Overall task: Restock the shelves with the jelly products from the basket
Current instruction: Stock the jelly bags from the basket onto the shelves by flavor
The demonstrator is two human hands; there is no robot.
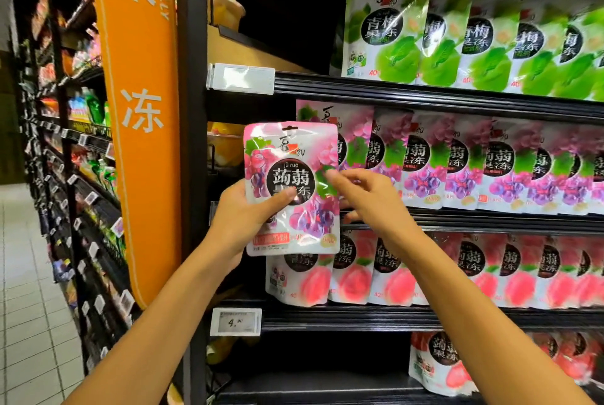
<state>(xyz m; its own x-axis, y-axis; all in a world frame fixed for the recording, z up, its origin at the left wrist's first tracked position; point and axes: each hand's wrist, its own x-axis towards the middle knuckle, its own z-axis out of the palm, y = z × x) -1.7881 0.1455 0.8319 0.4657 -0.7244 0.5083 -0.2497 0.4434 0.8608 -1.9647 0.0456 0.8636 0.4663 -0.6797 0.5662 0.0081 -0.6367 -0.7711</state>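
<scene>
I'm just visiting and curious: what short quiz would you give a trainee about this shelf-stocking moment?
1. Fill in: the right hand has its fingertips at the ___ edge of the held grape pouch.
2. Multiple choice: whose thumb lies across that pouch's front? A) left hand B) right hand C) neither
3. True or false: the green plum pouches stand one shelf above the shelved grape pouches.
Key: 1 right; 2 A; 3 true.
</scene>
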